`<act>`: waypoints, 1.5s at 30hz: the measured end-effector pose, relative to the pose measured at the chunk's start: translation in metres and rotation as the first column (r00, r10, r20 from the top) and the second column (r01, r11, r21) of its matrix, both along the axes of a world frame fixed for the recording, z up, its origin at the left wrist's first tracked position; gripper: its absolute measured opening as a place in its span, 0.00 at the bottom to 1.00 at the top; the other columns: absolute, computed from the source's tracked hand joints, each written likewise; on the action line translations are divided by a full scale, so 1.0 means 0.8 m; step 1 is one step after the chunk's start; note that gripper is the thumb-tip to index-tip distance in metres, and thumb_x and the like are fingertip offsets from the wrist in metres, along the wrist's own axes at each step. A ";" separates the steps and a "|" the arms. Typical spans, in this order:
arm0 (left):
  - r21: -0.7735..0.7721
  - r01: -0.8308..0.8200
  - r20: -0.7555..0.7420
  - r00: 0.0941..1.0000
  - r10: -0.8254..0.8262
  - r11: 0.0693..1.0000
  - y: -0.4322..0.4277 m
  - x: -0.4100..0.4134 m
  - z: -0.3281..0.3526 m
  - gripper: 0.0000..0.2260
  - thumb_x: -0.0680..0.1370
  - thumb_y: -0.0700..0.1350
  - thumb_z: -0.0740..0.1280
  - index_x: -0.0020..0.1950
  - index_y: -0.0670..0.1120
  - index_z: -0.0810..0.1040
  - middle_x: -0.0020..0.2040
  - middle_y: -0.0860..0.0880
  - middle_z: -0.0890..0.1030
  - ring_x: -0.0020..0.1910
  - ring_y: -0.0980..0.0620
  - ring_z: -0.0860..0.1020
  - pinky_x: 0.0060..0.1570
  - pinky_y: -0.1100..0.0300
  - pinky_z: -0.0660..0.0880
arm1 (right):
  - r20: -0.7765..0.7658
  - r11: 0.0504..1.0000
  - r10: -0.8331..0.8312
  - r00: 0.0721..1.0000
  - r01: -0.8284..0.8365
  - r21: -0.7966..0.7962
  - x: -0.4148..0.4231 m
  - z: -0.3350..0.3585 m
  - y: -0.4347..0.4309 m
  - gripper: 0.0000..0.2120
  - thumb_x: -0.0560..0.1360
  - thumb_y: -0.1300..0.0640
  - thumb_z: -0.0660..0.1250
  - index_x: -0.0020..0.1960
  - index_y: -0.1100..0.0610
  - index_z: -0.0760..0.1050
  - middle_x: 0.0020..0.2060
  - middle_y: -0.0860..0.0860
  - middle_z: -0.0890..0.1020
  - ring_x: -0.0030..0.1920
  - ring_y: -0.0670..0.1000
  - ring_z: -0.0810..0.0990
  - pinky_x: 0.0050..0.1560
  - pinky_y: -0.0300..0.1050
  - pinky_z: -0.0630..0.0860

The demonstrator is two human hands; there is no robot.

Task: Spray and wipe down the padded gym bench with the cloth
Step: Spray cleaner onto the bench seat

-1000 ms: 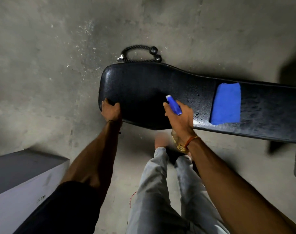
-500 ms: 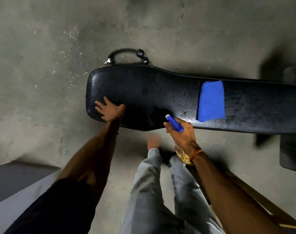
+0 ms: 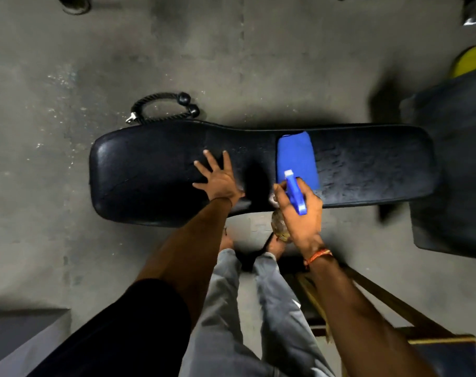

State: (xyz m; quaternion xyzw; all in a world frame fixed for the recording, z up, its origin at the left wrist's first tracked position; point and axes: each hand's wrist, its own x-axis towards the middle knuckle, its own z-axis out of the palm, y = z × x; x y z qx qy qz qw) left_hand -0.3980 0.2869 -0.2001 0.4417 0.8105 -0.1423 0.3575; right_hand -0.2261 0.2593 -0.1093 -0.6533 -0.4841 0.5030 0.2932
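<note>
rope handle [image 3: 160, 108] behind bench [image 3: 149, 170], cloth [image 3: 296, 156] atop

Looks like a gym, bare-bones one. Black padded bench [image 3: 367, 172] is lying across a worn grey concrete floor [image 3: 68, 63], vinyl scuffed and cracking. Tricep rope attachment [image 3: 160, 107] with rubber end stops and a metal clip is sitting on the floor just behind the bench. More dark padded equipment [image 3: 454, 164] is showing at the right edge, with something round and yellow [image 3: 470, 61] behind it, possibly a weight plate, too blurred to tell. No home or office furniture showing anywhere.
</note>
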 end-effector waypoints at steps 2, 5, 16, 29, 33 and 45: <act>-0.034 0.023 -0.030 0.999 -0.024 0.999 0.006 0.003 -0.001 0.60 0.67 0.62 0.78 0.83 0.54 0.37 0.81 0.37 0.34 0.78 0.25 0.41 0.64 0.21 0.63 | 0.031 0.993 -0.089 0.995 0.087 0.076 0.015 0.007 0.017 0.09 0.79 0.56 0.73 0.44 0.57 0.76 0.33 0.57 0.79 0.34 0.52 0.77 0.41 0.48 0.77; -0.073 0.036 -0.059 0.997 -0.040 0.997 0.014 0.006 0.005 0.62 0.66 0.62 0.79 0.83 0.53 0.37 0.81 0.36 0.34 0.78 0.24 0.42 0.64 0.22 0.65 | 0.006 0.965 -0.236 0.972 0.234 0.120 0.032 0.022 0.041 0.08 0.78 0.51 0.73 0.43 0.52 0.77 0.37 0.60 0.82 0.39 0.65 0.83 0.43 0.58 0.79; -0.059 -0.009 -0.084 0.996 0.004 0.998 0.024 0.013 0.001 0.64 0.63 0.55 0.83 0.83 0.54 0.40 0.81 0.37 0.36 0.79 0.25 0.43 0.64 0.23 0.66 | -0.188 0.806 -0.419 0.888 0.459 0.373 0.096 0.078 0.150 0.07 0.80 0.62 0.70 0.46 0.61 0.73 0.33 0.45 0.72 0.31 0.39 0.70 0.37 0.37 0.72; -0.007 -0.063 -0.031 0.998 0.063 0.998 0.021 0.010 -0.001 0.63 0.63 0.49 0.84 0.83 0.55 0.42 0.82 0.39 0.35 0.79 0.26 0.41 0.65 0.21 0.63 | -0.060 0.881 -0.436 0.898 0.439 0.174 0.143 -0.003 0.161 0.23 0.74 0.67 0.75 0.66 0.59 0.74 0.55 0.54 0.82 0.49 0.42 0.81 0.51 0.39 0.79; 0.000 -0.069 -0.028 0.997 0.069 0.998 0.021 0.009 0.001 0.63 0.62 0.49 0.85 0.83 0.56 0.42 0.82 0.40 0.35 0.79 0.27 0.41 0.64 0.21 0.63 | -0.054 0.873 -0.474 0.879 0.477 0.098 0.150 -0.013 0.156 0.29 0.71 0.67 0.78 0.70 0.62 0.74 0.61 0.55 0.84 0.54 0.42 0.84 0.64 0.48 0.81; 0.011 -0.097 -0.040 0.994 0.097 0.995 0.024 0.011 0.006 0.63 0.60 0.48 0.85 0.83 0.56 0.45 0.82 0.41 0.36 0.79 0.28 0.42 0.63 0.20 0.64 | 0.076 0.905 -0.424 0.902 0.419 0.078 0.170 -0.053 0.123 0.34 0.67 0.60 0.77 0.70 0.48 0.70 0.65 0.51 0.81 0.66 0.51 0.80 0.73 0.56 0.74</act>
